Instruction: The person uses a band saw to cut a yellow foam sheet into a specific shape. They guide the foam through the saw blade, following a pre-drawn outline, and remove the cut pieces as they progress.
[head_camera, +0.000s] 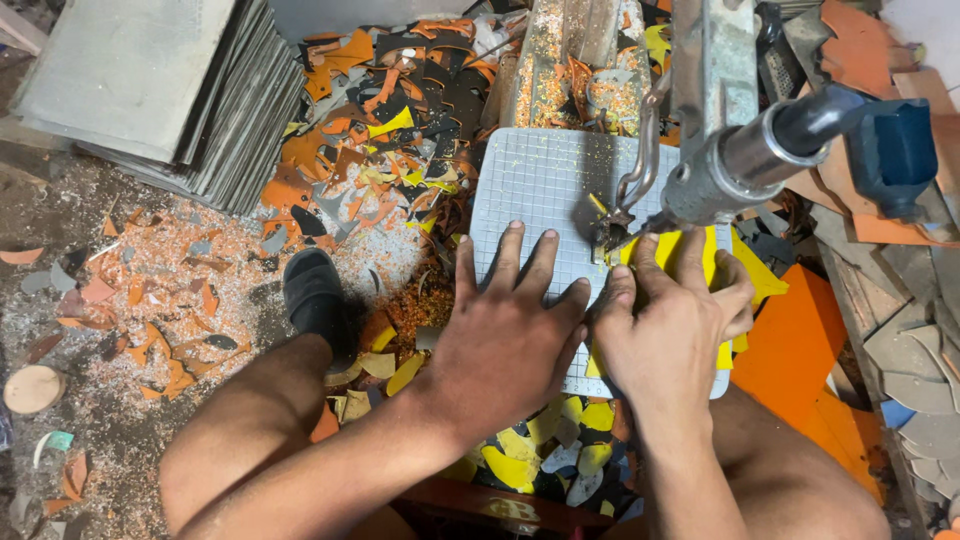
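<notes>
Scraps (400, 150) of orange, yellow and black sheet cover most of the floor we look down on, heaped thickest around the white cutting board (545, 185), with pale dust among them. Next in size, a stack of grey sheets (150, 90) leans at the upper left, well apart from our hands. We see no box or bin holding any of this (everything lies loose). On the white board, which is scored all over with fine lines, rests a yellow sheet (690, 255), under the tip of a metal press (715, 110) whose handle ends in a blue grip (895, 150). Our left hand (505, 335) lies flat on the board, fingers spread. Our right hand (675, 325) presses on the yellow sheet, fingers curled at its edge, just beside the left. A black shoe (315, 295) sits below the scraps at the left.
</notes>
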